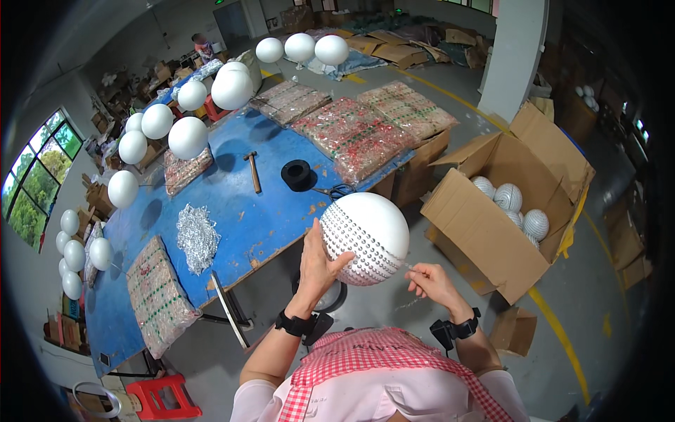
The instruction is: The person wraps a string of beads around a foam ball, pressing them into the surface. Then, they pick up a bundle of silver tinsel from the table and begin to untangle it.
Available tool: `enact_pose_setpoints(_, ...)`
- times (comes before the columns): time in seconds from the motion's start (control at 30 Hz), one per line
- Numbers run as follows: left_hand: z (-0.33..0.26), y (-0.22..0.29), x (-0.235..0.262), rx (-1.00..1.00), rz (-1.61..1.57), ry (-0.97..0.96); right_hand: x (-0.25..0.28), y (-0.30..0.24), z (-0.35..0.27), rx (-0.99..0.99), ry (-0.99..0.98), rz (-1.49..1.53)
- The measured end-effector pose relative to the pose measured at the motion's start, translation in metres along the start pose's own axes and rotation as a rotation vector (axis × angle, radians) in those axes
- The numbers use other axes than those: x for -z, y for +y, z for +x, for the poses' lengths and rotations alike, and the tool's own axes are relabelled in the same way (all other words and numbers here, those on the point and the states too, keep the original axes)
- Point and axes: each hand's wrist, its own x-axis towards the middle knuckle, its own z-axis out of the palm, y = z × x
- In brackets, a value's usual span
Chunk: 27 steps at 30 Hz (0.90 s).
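A white ball point(371, 224) is up in front of me, its lower left part wrapped in rows of silver beads. My left hand point(318, 264) grips the ball from its left side, thumb across the beaded rows. At the ball's lower right, my right hand point(430, 281) pinches a thin silver bead strand point(409, 266). Part of that strand dangles below the hand. On the blue table beyond lies a pile of silver bead strands point(197, 238).
The blue table point(281, 204) bears a hammer point(253, 172), black tape roll point(298, 175), scissors point(337, 190) and bagged packs point(355, 133). White balls point(188, 138) stand along its far and left sides. An open carton point(485, 232) with silver balls point(508, 197) is at right; a red stool point(164, 397) lower left.
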Motion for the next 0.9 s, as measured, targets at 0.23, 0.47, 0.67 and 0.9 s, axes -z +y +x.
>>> enact_pose_setpoints(0.23,-0.002,0.008,-0.002,0.096,-0.136,0.067,0.001,-0.010,-0.007,0.115,0.044,0.236)
enact_pose_setpoints(0.47,-0.002,0.015,-0.002,-0.005,-0.048,0.064,-0.002,-0.012,-0.014,0.020,0.041,-0.010)
enact_pose_setpoints(0.67,-0.003,0.016,-0.004,-0.014,0.008,0.078,-0.008,-0.035,-0.043,0.435,0.153,0.268)
enact_pose_setpoints(0.9,0.001,0.020,0.001,0.120,-0.120,0.102,0.000,-0.030,-0.042,0.354,0.211,0.209)
